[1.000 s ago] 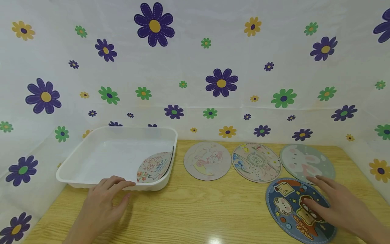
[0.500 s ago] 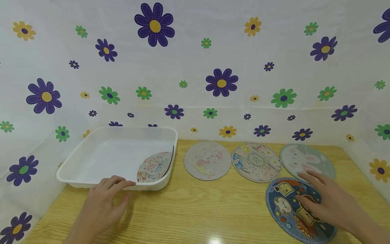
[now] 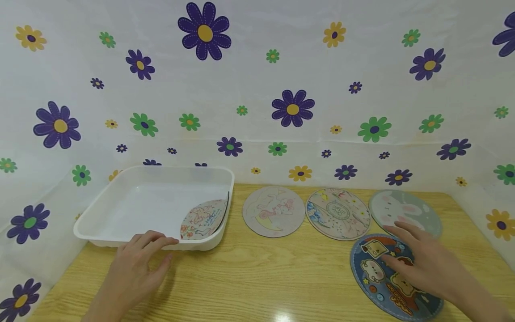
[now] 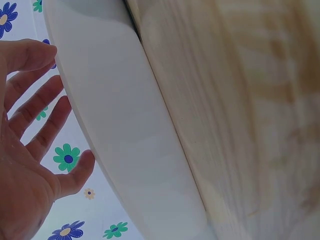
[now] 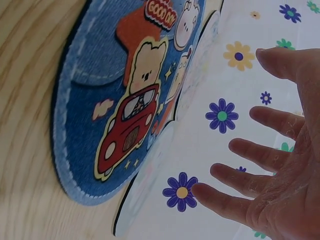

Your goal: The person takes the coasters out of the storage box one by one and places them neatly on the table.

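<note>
My left hand (image 3: 134,273) touches the near rim of a white plastic tray (image 3: 149,243) with loosely bent fingertips. In the left wrist view those fingers stay spread along the tray's edge, not curled round it. A round pad printed with pink drawings and writing (image 3: 203,219) leans in the tray's right corner. My right hand (image 3: 430,264) hovers with spread fingers over a round denim-blue pad (image 3: 372,290) with cartoon bears. In the right wrist view, a gap separates the hand from this blue pad (image 5: 85,120) and its red car picture.
Three more round pads lie in a row at the back: a pale moon one (image 3: 265,226), a flowered one (image 3: 322,228) and a grey-green rabbit one (image 3: 430,217). A flower-print sheet (image 3: 249,80) hangs behind the wooden table (image 3: 257,277).
My right hand has shifted left a little over the blue pad, its fingers now further across it. The left hand, tray and pads have not moved.
</note>
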The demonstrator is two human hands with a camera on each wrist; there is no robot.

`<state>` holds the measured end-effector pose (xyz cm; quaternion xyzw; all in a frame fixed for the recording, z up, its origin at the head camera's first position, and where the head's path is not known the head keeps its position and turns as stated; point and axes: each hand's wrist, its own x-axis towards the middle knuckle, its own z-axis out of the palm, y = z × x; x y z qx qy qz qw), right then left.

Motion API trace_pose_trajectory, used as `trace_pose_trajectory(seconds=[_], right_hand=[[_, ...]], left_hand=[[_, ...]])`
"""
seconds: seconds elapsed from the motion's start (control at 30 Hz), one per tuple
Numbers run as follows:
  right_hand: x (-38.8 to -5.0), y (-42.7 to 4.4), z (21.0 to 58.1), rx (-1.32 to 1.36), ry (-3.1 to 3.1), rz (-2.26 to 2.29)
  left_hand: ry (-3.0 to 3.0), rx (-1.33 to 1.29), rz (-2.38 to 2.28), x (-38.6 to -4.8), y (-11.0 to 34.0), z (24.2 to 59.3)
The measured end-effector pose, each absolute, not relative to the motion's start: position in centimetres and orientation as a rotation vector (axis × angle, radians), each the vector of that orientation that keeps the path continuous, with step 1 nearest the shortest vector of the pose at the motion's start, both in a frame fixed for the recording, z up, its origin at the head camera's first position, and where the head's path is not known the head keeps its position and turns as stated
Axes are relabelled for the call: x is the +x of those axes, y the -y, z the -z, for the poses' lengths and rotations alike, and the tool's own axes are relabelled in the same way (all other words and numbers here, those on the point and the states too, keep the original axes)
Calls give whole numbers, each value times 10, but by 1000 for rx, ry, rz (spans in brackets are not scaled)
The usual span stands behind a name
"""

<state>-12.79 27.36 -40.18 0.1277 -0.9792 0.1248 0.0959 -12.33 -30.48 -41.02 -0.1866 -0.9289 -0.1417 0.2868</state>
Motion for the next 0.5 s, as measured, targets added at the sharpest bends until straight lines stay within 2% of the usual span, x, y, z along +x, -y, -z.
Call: trace_pose_trajectory(seconds=[0.5], right_hand=[[-134,-253,392,427,2893,-414]], left_hand=[[2497,-488,394,-123,304,409]])
